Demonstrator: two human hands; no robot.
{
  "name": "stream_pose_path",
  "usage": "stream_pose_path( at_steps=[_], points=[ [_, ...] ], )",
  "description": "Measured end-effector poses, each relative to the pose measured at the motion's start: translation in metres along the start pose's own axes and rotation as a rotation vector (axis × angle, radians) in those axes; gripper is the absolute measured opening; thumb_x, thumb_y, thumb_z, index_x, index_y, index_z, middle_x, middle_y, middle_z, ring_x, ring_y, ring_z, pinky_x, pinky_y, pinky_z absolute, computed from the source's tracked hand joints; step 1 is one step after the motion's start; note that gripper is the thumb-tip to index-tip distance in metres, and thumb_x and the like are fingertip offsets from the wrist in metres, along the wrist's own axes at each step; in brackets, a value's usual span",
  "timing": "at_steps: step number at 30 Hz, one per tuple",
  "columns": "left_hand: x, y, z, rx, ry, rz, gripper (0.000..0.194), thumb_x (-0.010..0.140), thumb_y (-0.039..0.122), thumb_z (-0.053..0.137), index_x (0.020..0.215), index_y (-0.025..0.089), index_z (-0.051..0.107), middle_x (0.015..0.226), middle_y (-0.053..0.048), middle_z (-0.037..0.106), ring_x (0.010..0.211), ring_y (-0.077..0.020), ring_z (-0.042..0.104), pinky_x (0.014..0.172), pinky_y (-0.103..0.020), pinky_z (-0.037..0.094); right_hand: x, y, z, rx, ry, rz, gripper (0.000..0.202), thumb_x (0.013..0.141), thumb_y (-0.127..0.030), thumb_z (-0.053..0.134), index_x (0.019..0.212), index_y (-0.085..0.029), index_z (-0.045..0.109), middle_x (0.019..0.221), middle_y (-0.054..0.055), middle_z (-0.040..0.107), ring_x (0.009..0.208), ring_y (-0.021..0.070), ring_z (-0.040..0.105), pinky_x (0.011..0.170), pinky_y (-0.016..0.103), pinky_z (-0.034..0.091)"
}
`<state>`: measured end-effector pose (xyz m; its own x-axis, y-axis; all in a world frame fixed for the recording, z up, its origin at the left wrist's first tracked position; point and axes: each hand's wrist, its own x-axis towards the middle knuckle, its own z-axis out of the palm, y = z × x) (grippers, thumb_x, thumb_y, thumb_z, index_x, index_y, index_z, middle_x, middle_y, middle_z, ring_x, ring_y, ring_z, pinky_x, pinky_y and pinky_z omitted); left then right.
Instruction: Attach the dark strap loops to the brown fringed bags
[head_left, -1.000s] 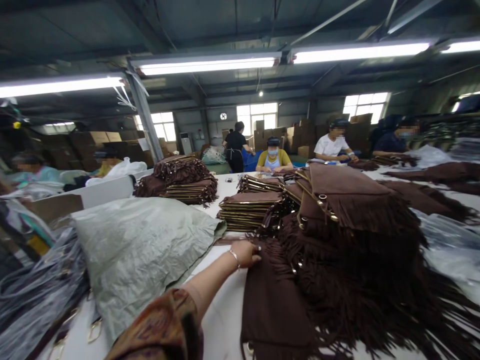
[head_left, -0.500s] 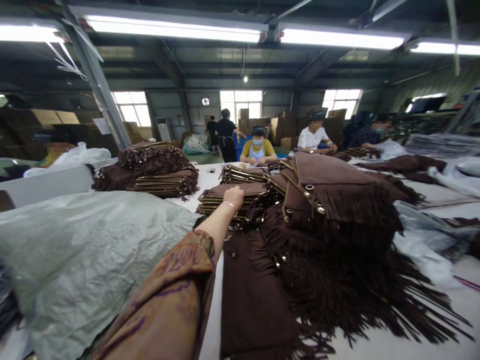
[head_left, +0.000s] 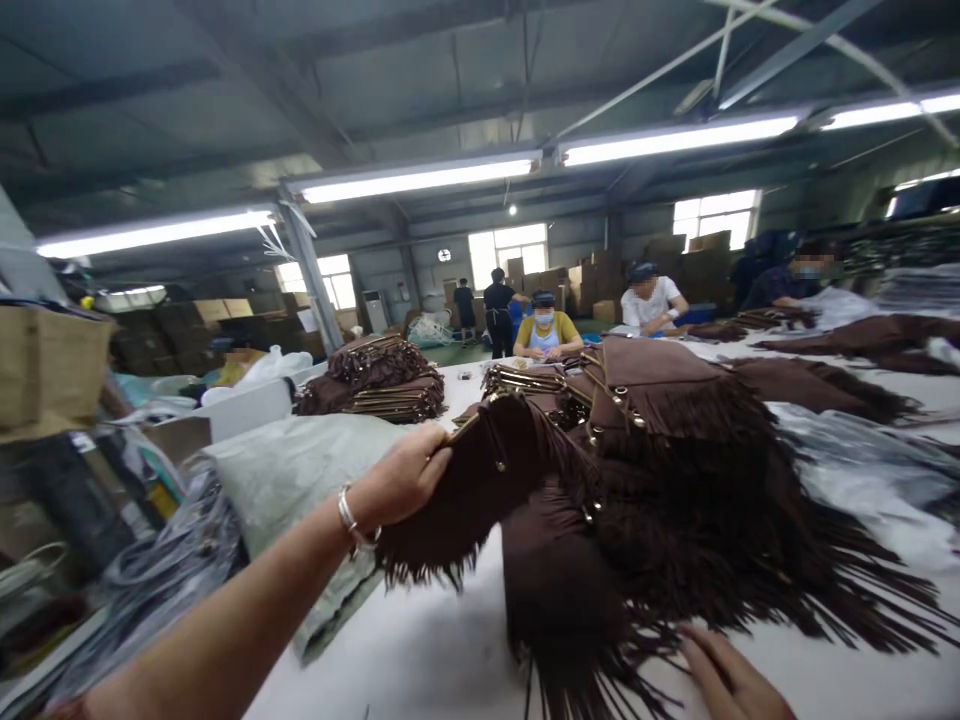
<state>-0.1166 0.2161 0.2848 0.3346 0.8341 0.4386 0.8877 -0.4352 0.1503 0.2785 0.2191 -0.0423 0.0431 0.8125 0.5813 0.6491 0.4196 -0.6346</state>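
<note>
My left hand, with a silver bangle at the wrist, is closed on the top edge of a dark brown fringed bag. This bag hangs tilted above the table, its zip edge up and its fringe down. Another brown fringed bag lies flat on the white table just below it. At the lower right, my right hand comes in with fingers stretched out beside the flat bag's fringe; whether they touch it I cannot tell. A tall pile of fringed bags rises beyond it.
Further stacks of brown bags stand across the table. Grey-green sheeting covers the left side. Clear plastic bags lie at the right. Co-workers, one in a yellow top, sit at the far side.
My left hand has come back from the middle stack towards me, bringing a fringed bag. My right hand has entered at the lower right. The view has tilted and swung left.
</note>
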Motion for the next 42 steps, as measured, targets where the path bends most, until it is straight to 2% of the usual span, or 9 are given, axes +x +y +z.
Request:
stream_pose_path(
  at_steps=[4,7,10,14,20,28,31,37,42],
  points=[
    [-0.088,0.035,-0.017,-0.152,-0.242,-0.143,0.02,0.095,0.028,0.041,0.084,0.019,0.055,0.086,-0.002,0.059,0.081,-0.0173,0.053,0.076,-0.031,0.042,0.029,-0.106,-0.028,0.249,0.001,0.101,0.042,0.087,-0.053,0.05,0.11,-0.023,0.068,0.122,0.011,0.067,0.116,0.0274,0.062,0.101,0.043,0.05],
    [-0.14,0.052,-0.003,-0.249,-0.356,-0.2,0.018,0.093,0.026,0.043,0.084,0.019,0.057,0.086,-0.002,0.06,0.082,-0.017,0.054,0.076,-0.03,0.042,0.035,-0.19,-0.036,0.52,-0.289,0.06,0.053,0.091,-0.052,0.047,0.135,-0.024,0.051,0.136,0.01,0.059,0.123,0.0253,0.056,0.1,0.039,0.049],
    [-0.181,0.055,0.017,-0.333,-0.41,-0.236,0.017,0.091,0.024,0.044,0.083,0.018,0.057,0.085,-0.002,0.062,0.081,-0.0165,0.054,0.075,-0.029,0.043,0.023,-0.243,-0.027,0.597,-0.631,0.068,0.051,0.089,-0.05,0.052,0.129,-0.019,0.057,0.117,0.009,0.069,0.107,0.0254,0.063,0.09,0.036,0.052],
    [-0.22,0.041,0.035,-0.438,-0.399,-0.296,0.014,0.088,0.022,0.049,0.084,0.017,0.061,0.086,-0.003,0.065,0.082,-0.0167,0.057,0.075,-0.028,0.045,-0.006,-0.266,-0.004,0.495,-0.748,0.103,0.034,0.09,-0.044,0.051,0.092,-0.017,0.071,0.086,0.003,0.073,0.084,0.0231,0.064,0.074,0.032,0.049],
    [-0.227,0.04,0.044,-0.708,-0.167,-0.212,0.04,0.087,0.03,0.061,0.126,0.021,0.056,0.121,-0.008,0.063,0.109,-0.0198,0.059,0.095,-0.032,0.047,-0.028,-0.291,0.023,0.354,-0.809,-0.023,0.023,0.088,-0.033,0.052,0.083,-0.02,0.071,0.081,0.002,0.073,0.077,0.0198,0.064,0.069,0.029,0.043],
    [-0.246,0.029,0.096,-0.65,0.038,-0.343,0.021,0.094,0.027,0.05,0.095,0.019,0.069,0.088,-0.005,0.07,0.084,-0.0166,0.063,0.078,-0.026,0.046,-0.019,-0.305,0.059,0.415,-1.066,-0.084,0.026,0.091,-0.039,0.052,0.089,-0.024,0.073,0.089,0.003,0.075,0.087,0.0215,0.065,0.079,0.033,0.047],
    [-0.253,-0.001,0.099,-0.661,0.109,-0.505,0.023,0.093,0.027,0.049,0.086,0.019,0.069,0.083,-0.004,0.07,0.081,-0.0166,0.062,0.076,-0.026,0.045,0.006,-0.293,0.09,0.529,-1.149,0.038,0.031,0.089,-0.046,0.055,0.097,-0.021,0.072,0.094,0.006,0.074,0.09,0.0237,0.066,0.08,0.037,0.05],
    [-0.256,-0.07,0.092,-0.609,0.192,-0.764,0.027,0.093,0.032,0.049,0.078,0.017,0.066,0.077,-0.003,0.068,0.077,-0.0185,0.061,0.073,-0.028,0.043,0.053,-0.293,0.211,0.989,-0.981,0.742,0.032,0.085,-0.038,0.065,0.108,-0.016,0.063,0.116,0.013,0.068,0.098,0.0219,0.068,0.087,0.037,0.054],
    [-0.268,-0.093,0.116,-0.571,0.177,-0.863,0.027,0.093,0.033,0.048,0.078,0.019,0.066,0.078,-0.004,0.068,0.079,-0.0202,0.061,0.075,-0.03,0.044,0.066,-0.325,0.317,1.075,-1.057,0.859,0.011,0.091,-0.016,0.05,0.084,-0.013,0.058,0.097,0.013,0.069,0.086,0.0162,0.07,0.079,0.031,0.058]
  ],
)
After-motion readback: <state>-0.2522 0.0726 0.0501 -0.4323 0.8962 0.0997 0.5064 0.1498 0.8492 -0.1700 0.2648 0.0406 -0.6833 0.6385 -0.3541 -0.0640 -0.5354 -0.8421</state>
